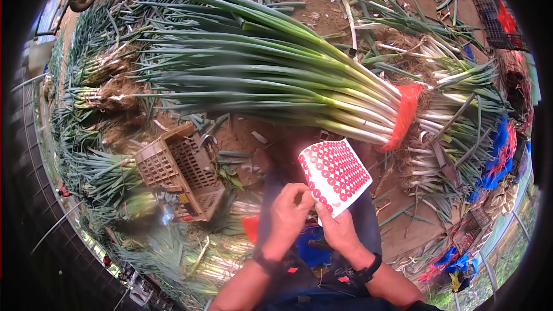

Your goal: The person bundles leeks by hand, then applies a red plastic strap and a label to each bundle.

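A white sheet of round red stickers is tilted up in front of me. My right hand grips its lower edge, thumb on the front. At the sheet's lower left edge, my left hand is closed in a pinch, with fingertips against the edge. Whether a single sticker is between those fingertips cannot be made out. Just beyond the sheet lies a large bundle of green onions, roots to the right and leaves to the left. A red band wraps its white stems near the roots.
A tan plastic crate stands tilted at the left. More green onions are heaped along the left side, and another pile lies at the right. A dark crate is at the far right, above blue and red plastic bags.
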### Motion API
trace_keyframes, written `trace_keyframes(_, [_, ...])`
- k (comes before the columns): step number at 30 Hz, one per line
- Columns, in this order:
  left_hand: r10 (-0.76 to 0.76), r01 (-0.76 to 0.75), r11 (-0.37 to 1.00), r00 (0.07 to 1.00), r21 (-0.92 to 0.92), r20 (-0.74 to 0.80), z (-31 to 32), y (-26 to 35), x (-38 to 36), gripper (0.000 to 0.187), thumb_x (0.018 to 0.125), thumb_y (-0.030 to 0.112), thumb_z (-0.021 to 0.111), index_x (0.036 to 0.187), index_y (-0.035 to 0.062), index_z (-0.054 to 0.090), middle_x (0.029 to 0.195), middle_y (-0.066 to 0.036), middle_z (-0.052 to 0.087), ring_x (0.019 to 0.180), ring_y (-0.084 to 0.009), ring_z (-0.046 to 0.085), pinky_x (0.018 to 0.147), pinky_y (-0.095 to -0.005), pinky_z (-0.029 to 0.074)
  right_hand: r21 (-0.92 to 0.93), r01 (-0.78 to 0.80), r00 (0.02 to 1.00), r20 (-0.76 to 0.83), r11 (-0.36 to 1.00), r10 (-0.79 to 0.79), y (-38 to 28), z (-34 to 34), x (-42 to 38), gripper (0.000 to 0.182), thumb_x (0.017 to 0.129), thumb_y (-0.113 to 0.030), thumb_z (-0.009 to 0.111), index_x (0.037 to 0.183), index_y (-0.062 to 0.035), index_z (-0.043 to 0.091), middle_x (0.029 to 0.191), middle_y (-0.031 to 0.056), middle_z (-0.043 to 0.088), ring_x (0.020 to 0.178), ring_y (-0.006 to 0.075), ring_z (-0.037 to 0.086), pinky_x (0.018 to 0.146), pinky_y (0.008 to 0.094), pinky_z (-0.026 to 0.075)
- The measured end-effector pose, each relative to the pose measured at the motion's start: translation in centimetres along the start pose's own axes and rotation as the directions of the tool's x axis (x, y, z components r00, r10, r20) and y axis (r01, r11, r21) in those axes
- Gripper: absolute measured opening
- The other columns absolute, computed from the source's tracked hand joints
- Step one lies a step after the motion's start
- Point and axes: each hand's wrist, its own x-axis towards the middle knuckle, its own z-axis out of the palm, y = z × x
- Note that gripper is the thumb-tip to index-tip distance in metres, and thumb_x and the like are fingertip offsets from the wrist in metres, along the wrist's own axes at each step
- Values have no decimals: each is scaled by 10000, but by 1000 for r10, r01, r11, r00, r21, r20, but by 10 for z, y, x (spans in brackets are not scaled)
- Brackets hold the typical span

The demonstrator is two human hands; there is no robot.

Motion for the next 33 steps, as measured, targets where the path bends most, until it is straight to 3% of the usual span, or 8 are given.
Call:
trace_keyframes(2, [-129,138,950,990,-281,53,2,-9,0,145,992,133,707,1060,7,728,1020,-29,720,916,-103,678,831,-279,548,207,-123,992,8,970,124,-3,-3,2,324,1100,-193,583,1341,14,651,1221,70,717,1082,140,652,930,327,520])
trace_keyframes(6, [-136,151,936,988,-317,67,2,-9,-3,141,1000,137,708,1064,14,735,1002,5,707,930,-67,654,846,-254,535,413,-264,959,14,872,283,14,-5,3,345,1084,-215,590,1333,16,650,1239,84,712,1130,153,646,967,337,503])
trace_keyframes(9, [-123,141,937,989,-319,77,-1,1,-4,157,1006,135,709,1095,11,740,1011,-1,726,941,-64,657,855,-243,532,455,-284,953,37,844,301,16,-8,1,349,1095,-238,583,1327,12,656,1238,80,712,1125,147,646,959,331,505])
trace_keyframes(11, [-248,297,855,954,-425,168,-4,10,-6,187,1016,144,708,1132,3,747,1026,-8,744,954,-54,653,852,-240,534,473,-256,958,10,843,286,11,-7,1,350,1100,-249,576,1323,8,659,1233,77,713,1119,144,647,956,326,507])
trace_keyframes(14, [-237,315,815,947,-486,216,-8,22,-9,225,1020,161,718,1169,-6,745,1048,-14,756,962,-50,655,846,-237,537,493,-223,965,-10,841,262,5,-8,1,352,1110,-267,564,1318,-1,664,1224,70,717,1106,140,653,947,317,512])
trace_keyframes(25, [-208,253,820,967,-513,145,2,19,-8,243,1014,143,726,1194,-20,729,1063,-23,763,964,-58,660,887,-242,544,366,-164,980,-42,916,193,-4,-5,2,339,1112,-263,576,1293,-1,692,1206,48,732,1090,122,671,961,298,516])
trace_keyframes(30, [-205,250,813,968,-526,144,6,22,-5,202,1019,124,706,1161,-17,735,1074,-29,760,967,-63,661,882,-245,544,458,-189,971,-46,869,235,11,-11,3,353,1099,-275,586,1292,2,687,1185,69,737,1071,140,671,922,320,525])
trace_keyframes(33, [-181,268,881,952,-391,246,9,16,6,178,1019,121,700,1130,-12,742,1081,-36,756,984,-73,660,900,-258,538,590,-257,949,5,765,314,9,-34,3,367,1095,-278,593,1299,15,677,1187,85,737,1062,151,680,919,323,539])
